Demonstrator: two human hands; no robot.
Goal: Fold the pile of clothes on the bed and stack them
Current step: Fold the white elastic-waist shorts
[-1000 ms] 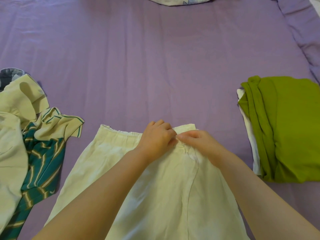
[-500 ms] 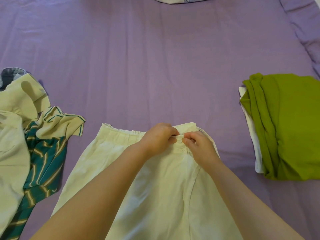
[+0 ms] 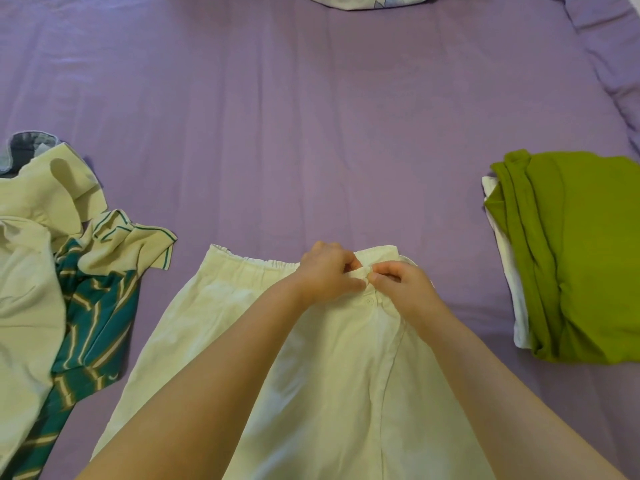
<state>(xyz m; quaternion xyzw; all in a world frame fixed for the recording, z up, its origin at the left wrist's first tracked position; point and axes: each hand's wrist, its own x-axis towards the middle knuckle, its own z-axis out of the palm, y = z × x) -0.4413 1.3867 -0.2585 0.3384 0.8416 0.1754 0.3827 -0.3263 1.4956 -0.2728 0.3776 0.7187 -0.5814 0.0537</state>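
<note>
A cream-white garment (image 3: 332, 368) with an elastic waistband lies flat on the purple bed (image 3: 311, 126) right in front of me. My left hand (image 3: 329, 271) and my right hand (image 3: 401, 289) meet at the middle of its waistband, each pinching the fabric just above a small button. An unfolded pile (image 3: 62, 282) of cream clothes and a teal striped shirt sits at the left. A folded stack lies at the right, a green garment (image 3: 581, 251) on top of a white one (image 3: 505, 258).
A patterned pillow (image 3: 367, 0) pokes in at the far top edge. A ruffled purple cover (image 3: 609, 53) runs along the right side of the bed. A bit of blue denim (image 3: 24, 143) shows behind the left pile.
Both hands stay at the waistband. My right hand has curled in closer to the left one, and the fabric between them is now bunched up.
</note>
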